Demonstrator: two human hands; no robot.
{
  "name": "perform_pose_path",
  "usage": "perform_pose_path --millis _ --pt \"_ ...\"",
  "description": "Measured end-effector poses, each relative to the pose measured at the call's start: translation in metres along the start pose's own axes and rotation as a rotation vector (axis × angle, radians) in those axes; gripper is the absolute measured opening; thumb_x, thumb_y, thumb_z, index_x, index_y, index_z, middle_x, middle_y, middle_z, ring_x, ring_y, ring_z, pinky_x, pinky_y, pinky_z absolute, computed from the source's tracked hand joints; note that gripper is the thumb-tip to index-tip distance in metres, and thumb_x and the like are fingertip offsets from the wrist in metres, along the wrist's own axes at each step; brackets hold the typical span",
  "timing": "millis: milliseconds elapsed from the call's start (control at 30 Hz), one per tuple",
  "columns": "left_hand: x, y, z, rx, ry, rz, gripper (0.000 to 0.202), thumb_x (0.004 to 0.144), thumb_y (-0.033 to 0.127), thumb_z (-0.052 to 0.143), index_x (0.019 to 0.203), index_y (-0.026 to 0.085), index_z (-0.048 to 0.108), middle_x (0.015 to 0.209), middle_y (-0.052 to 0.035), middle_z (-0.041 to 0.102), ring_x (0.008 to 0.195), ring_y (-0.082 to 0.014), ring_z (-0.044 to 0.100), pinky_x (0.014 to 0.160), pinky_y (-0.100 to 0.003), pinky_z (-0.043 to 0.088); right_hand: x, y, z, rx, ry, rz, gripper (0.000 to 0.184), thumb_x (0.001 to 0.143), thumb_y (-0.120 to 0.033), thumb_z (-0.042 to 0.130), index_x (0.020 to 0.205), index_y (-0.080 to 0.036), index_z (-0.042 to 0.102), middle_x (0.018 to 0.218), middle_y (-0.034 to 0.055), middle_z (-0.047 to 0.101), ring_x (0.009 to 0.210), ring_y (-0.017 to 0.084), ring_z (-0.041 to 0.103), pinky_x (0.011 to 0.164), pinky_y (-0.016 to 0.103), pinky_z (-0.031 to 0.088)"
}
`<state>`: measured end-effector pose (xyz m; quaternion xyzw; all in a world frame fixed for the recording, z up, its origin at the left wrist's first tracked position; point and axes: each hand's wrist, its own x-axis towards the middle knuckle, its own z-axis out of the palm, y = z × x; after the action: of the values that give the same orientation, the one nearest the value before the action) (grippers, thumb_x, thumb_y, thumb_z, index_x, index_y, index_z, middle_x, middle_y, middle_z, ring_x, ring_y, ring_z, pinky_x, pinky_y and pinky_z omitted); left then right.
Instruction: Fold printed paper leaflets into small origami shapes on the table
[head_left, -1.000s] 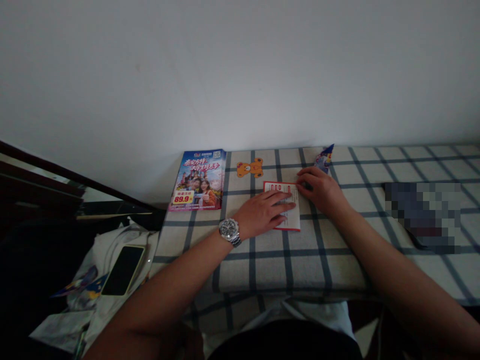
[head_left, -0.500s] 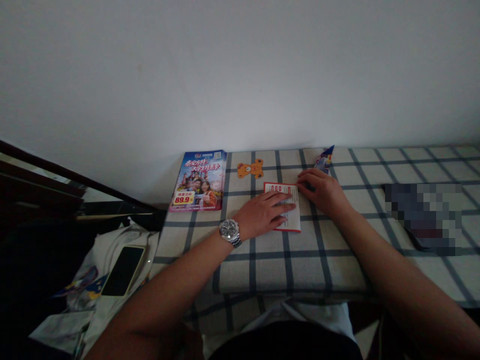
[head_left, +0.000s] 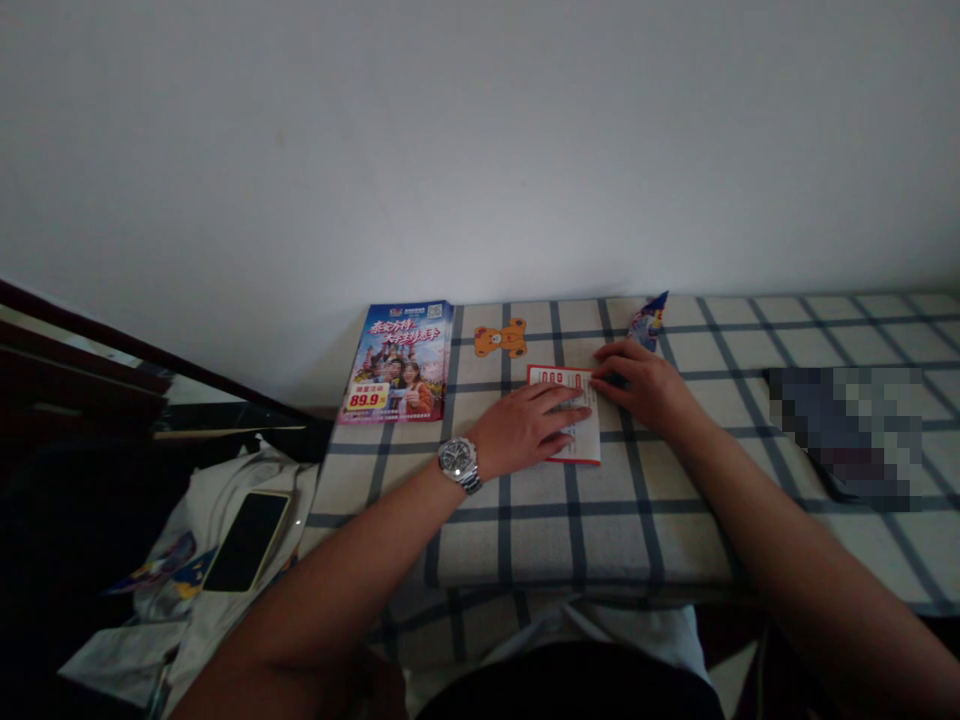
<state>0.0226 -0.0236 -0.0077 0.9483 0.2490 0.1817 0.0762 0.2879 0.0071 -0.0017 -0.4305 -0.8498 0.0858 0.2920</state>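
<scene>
A small folded leaflet [head_left: 587,440], white with red edges and printed text, lies on the checked tablecloth. My left hand [head_left: 521,425], wearing a metal watch [head_left: 457,459] at the wrist, rests flat across its left and middle part with fingers spread. At the leaflet's upper right edge is my right hand [head_left: 637,382]; its fingers are bent with a gap between the thumb side and the forefinger, and the lower fingertips touch the paper. Just beyond that hand, a pointed blue colourful folded paper [head_left: 649,322] sticks up, its lower part hidden.
A stack of colourful flyers [head_left: 397,360] sits at the table's left end. A bear-shaped sticker or cutout [head_left: 501,338] is near the wall. A dark, partly pixelated object [head_left: 840,435] lies to the right. Below left, a phone [head_left: 247,540] rests on a white bag [head_left: 289,475].
My right hand has shifted slightly left, its fingertips now over the leaflet's right edge. My left hand and the leaflet stay in place.
</scene>
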Motion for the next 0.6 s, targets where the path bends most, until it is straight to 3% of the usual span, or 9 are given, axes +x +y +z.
perform_pose_path --millis 400,600 --pt "-0.0007 -0.0034 -0.0037 -0.095 0.063 0.006 0.032 0.109 0.035 0.048 0.126 0.02 0.071 0.139 -0.0099 0.064 0.124 -0.022 0.062 0.111 -0.043 0.053 -0.0006 0.0012 0.0003 0.021 -0.034 -0.023 0.006 0.096 -0.024 0.068 0.095 -0.021 0.073 0.119 0.0123 0.07 0.104 0.028 0.072 0.089 0.046 0.062" --pt "-0.0018 -0.0084 -0.01 -0.063 0.16 -0.102 0.027 0.106 0.026 0.053 0.128 0.022 0.069 0.139 -0.0089 0.064 0.128 -0.0252 0.06 0.113 -0.05 0.051 -0.0016 0.0025 0.0019 0.02 -0.057 -0.055 0.011 0.096 -0.028 0.069 0.102 -0.021 0.076 0.124 0.0128 0.071 0.11 0.031 0.071 0.097 0.049 0.06"
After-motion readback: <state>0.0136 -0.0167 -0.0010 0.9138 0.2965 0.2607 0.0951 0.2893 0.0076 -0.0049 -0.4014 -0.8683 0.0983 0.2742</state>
